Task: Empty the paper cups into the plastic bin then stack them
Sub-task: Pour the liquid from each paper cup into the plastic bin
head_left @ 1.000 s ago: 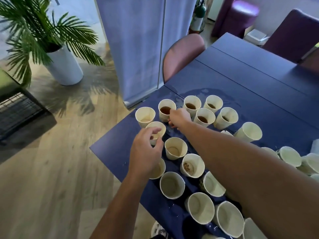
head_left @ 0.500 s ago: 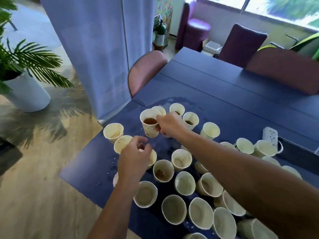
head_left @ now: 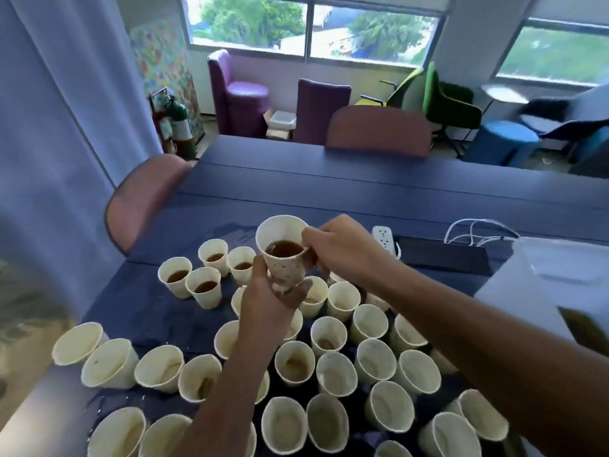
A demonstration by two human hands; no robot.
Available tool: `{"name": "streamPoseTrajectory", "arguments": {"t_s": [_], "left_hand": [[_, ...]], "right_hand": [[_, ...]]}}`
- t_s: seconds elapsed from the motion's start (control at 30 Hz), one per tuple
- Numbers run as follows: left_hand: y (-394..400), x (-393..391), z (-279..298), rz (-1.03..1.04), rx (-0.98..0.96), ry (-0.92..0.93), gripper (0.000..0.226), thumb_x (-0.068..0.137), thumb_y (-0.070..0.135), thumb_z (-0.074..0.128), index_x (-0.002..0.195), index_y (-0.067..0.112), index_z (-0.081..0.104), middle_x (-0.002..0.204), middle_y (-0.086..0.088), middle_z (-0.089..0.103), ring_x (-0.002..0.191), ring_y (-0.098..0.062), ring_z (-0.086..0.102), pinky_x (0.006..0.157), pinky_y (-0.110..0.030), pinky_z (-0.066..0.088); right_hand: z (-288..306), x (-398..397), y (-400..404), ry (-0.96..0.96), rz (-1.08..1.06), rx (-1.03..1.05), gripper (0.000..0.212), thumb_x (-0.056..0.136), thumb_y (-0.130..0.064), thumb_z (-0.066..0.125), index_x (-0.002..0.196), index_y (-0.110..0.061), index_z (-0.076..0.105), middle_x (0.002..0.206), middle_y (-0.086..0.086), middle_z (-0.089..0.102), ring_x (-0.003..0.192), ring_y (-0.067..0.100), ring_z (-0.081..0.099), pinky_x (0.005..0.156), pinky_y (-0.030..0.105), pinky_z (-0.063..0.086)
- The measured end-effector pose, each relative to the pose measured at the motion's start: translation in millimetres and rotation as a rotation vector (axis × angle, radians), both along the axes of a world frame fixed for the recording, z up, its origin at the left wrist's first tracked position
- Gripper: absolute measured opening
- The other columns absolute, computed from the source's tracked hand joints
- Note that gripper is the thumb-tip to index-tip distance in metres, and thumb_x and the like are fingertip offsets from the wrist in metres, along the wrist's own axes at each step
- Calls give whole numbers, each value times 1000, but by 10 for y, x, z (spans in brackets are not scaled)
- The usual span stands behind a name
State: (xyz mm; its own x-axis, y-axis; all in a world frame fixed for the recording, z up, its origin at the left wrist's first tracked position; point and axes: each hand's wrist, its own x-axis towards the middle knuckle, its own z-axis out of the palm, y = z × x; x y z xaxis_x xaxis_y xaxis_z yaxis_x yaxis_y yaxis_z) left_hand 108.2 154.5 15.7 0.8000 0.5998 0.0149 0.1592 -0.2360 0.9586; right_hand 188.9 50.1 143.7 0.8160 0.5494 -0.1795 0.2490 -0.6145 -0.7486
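A dark blue table [head_left: 329,186] carries paper cups [head_left: 336,374] — a white power strip [head_left: 384,237] behind.

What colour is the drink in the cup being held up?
Dark brown, like coffee or tea. The head view shows it inside the raised cup.

Daylit windows [head_left: 309,31], perhaps purple armchair [head_left: 235,94]

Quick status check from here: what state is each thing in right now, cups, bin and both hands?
Held cup: lifted off the table, upright, brown liquid inside.
Left hand: grips the held cup's base.
Right hand: pinches the held cup's rim.
Four far cups: standing, brown liquid inside.
Near cups: standing, mostly emptied, unstacked.
Plastic bin: at right, open-topped, brownish liquid showing.
Table: wet around the cups.
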Motion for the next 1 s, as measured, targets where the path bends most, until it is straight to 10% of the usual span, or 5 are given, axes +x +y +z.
{"name": "streamPoseTrajectory", "arguments": {"t_s": [0.3, 0.47, 0.67, 0.83, 1.0], "left_hand": [[-1215, 396, 358, -207, 87, -58, 53, 70, 34, 92, 106, 41, 54, 92, 22, 68, 81, -1, 68, 70, -27, 55], [-1825, 479, 585, -349, 87, -71, 48, 68, 37, 92, 96, 46, 54, 81, 21, 71, 77, 2, 67, 66, -19, 52], [-2514, 493, 682, -522, 155, -129, 52, 57, 49, 78, 102, 57, 51, 87, 20, 72, 78, -5, 70, 69, -29, 57], [-2985, 466, 667, -636, 279, -75, 62, 69, 28, 85, 111, 49, 45, 84, 15, 68, 83, -17, 68, 72, -36, 54], [-3257, 478, 629, -733, 383, 0, 56, 77, 43, 80, 127, 41, 53, 115, 12, 65, 104, -16, 62, 82, -34, 49]], "right_hand": [[247, 144, -1558, -176, -217, 150, 64, 100, -59, 37, 57, -19, 62, 57, -12, 64, 53, 3, 55, 65, 36, 49], [89, 101, -2315, -215, -273, 312, 60, 80, -87, 34, 111, -39, 54, 98, -22, 63, 94, -4, 61, 78, 21, 48], [-195, -115, -2895, -145, -378, 512, 74, 65, -40, 91, 127, -35, 51, 116, -19, 66, 112, 3, 62, 95, 28, 51], [-341, -213, -3230, -258, -563, 580, 71, 62, -34, 90, 124, -23, 56, 110, -4, 70, 104, 15, 67, 90, 42, 57], [-383, -269, -3570, -348, -674, 536, 60, 69, -19, 90, 118, -22, 56, 102, -13, 69, 97, 8, 67, 80, 23, 56]]}}
